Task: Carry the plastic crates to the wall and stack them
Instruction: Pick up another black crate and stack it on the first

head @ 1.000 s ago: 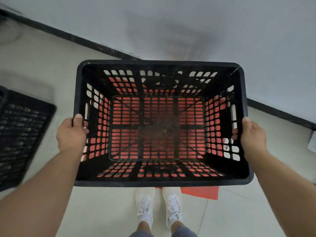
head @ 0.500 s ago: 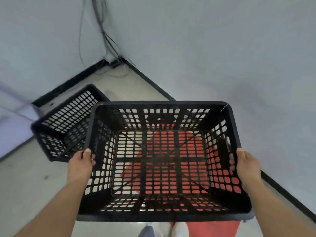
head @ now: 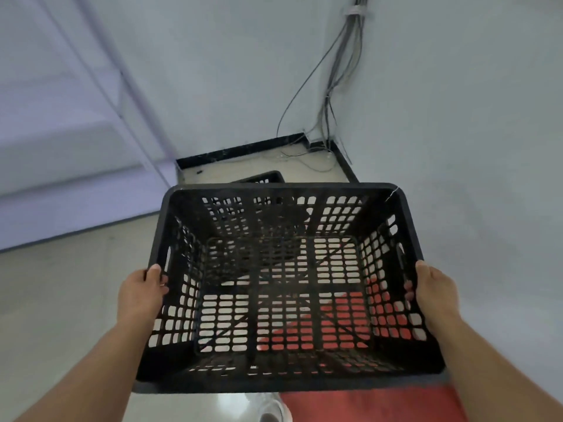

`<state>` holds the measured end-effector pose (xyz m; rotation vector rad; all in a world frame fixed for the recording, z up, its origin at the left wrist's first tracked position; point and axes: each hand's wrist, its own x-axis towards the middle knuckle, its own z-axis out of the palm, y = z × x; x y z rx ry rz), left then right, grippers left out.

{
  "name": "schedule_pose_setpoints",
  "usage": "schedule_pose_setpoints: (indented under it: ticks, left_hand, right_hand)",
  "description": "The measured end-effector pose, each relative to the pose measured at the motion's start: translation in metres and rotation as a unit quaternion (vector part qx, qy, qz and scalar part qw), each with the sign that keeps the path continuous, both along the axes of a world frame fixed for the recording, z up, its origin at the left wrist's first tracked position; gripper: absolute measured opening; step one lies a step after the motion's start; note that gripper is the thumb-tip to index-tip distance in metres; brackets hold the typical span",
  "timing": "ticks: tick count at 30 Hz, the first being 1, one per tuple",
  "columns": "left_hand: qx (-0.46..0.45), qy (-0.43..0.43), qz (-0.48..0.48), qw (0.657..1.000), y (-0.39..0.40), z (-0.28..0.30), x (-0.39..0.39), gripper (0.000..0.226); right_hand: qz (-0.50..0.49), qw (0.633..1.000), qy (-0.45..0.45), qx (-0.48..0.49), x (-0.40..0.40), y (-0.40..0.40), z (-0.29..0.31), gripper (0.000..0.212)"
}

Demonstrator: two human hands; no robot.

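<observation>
Left hand is gripping one short wall, right hand is gripping the opposite one, fingers curled through the slots, holding the black slotted crate between them in the air. Beyond the hands, a second black crate is sitting on the floor near the corner cables.

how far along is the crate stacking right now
Done: one black crate already sits on the floor in the corner by the wall. In hand: left hand and right hand grip the carried crate by its sides. Left: lower it onto the corner crate.
</observation>
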<state>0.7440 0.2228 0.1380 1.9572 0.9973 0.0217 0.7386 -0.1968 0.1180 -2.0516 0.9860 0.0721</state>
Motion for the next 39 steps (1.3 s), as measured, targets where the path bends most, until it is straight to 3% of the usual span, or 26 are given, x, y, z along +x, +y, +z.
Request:
schedule_pose_setpoints:
  ticks: [10,20,39]
  left_hand:
    - [0.005,0.001,0.047,0.999,0.081,-0.003,0.121,0.03]
    - [-0.009,-0.005,0.127,0.992,0.107,-0.046,0.199,0.031]
    - [-0.006,0.015,0.159,0.987,0.134,-0.109,0.274,0.026]
  right_hand:
    - [0.039,0.999,-0.009,0.027,0.175,0.084,-0.005,0.041]
    - [0.091,0.994,-0.011,0.053,0.314,0.13,-0.041,0.034]
    - [0.119,0.992,0.024,0.044,0.415,0.168,-0.094,0.036]
